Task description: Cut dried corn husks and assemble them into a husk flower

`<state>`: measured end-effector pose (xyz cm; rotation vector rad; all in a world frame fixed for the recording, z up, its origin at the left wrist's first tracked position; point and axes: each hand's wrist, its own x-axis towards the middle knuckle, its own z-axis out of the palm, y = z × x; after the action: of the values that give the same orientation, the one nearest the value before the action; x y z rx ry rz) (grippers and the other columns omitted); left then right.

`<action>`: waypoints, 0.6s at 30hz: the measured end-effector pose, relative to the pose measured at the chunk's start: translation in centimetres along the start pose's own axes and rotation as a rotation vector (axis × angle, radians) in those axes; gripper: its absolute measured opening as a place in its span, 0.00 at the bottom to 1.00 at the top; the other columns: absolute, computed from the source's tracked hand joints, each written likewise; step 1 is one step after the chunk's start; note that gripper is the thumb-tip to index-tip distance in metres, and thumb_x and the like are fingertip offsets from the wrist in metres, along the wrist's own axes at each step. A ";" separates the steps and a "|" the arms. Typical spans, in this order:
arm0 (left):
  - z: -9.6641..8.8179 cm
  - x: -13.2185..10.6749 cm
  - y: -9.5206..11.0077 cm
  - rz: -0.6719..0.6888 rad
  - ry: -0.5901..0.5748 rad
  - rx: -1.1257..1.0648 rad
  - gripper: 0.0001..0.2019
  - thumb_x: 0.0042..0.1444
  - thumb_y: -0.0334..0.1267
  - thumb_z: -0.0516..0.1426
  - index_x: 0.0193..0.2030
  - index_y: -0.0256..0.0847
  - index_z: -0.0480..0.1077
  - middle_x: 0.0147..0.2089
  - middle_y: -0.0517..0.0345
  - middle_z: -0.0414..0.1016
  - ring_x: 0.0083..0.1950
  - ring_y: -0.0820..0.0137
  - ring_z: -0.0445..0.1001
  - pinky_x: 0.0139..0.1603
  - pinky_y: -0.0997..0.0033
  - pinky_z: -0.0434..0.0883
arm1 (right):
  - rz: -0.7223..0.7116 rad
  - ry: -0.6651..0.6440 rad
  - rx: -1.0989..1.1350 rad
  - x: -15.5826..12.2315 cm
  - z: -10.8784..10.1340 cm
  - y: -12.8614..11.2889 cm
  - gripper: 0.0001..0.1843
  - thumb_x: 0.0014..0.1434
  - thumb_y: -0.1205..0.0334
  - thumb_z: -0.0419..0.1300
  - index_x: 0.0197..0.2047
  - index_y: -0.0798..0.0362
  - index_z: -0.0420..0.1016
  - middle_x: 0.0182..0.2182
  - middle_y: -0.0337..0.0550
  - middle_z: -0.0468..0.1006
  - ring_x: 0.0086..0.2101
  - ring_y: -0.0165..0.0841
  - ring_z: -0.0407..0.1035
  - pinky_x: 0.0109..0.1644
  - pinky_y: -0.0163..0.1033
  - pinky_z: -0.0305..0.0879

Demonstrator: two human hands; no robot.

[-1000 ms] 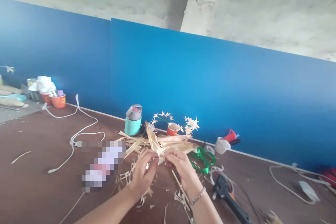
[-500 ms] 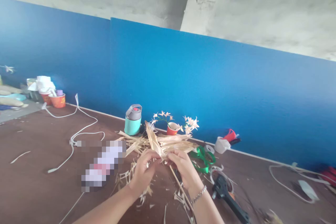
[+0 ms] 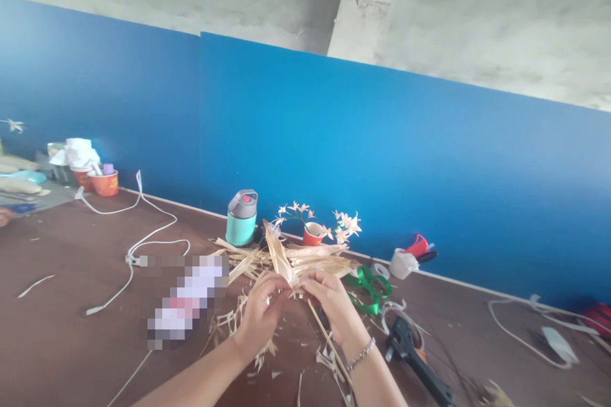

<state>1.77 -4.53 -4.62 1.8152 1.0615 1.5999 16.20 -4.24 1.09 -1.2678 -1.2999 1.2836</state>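
My left hand (image 3: 260, 308) and my right hand (image 3: 331, 305) meet over the middle of the table. Thumb and fingers of both are closed on the lower end of a dry corn husk (image 3: 278, 254), which points up and away from me. A thin straw-coloured stalk (image 3: 327, 334) runs from near my right fingers down beside that wrist. Behind the hands lies a pile of pale dry husks (image 3: 329, 259). Husk scraps (image 3: 229, 324) are strewn to the left of my left hand and below both hands.
A teal bottle (image 3: 241, 227) and a red paper cup (image 3: 313, 235) with husk-like flowers (image 3: 347, 224) stand along the blue partition (image 3: 382, 152). Right of my hands lie green ribbon (image 3: 367, 286) and a black tool (image 3: 415, 356). White cables (image 3: 157, 241) cross the left.
My fingers shift only slightly on the husk, which stays in nearly the same place. At the far left edge, what looks like part of another person's hand has come into view.
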 end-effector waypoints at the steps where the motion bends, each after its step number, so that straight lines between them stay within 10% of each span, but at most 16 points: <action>1: 0.0 0.0 -0.1 0.003 -0.001 0.002 0.09 0.57 0.37 0.52 0.30 0.40 0.71 0.33 0.53 0.73 0.38 0.66 0.71 0.41 0.66 0.68 | -0.005 -0.002 -0.001 0.0 0.0 0.1 0.07 0.45 0.61 0.60 0.23 0.57 0.71 0.19 0.36 0.68 0.24 0.27 0.59 0.28 0.33 0.51; 18: 0.0 -0.1 -0.5 0.042 0.009 -0.010 0.09 0.57 0.35 0.52 0.34 0.42 0.74 0.36 0.53 0.74 0.40 0.66 0.72 0.42 0.65 0.69 | 0.001 0.037 -0.088 -0.2 0.1 -0.1 0.08 0.46 0.61 0.57 0.22 0.56 0.71 0.18 0.37 0.71 0.21 0.26 0.59 0.26 0.32 0.50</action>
<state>1.71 -4.35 -5.07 1.8374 1.0241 1.6360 16.07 -4.41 1.16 -1.3473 -1.3427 1.2089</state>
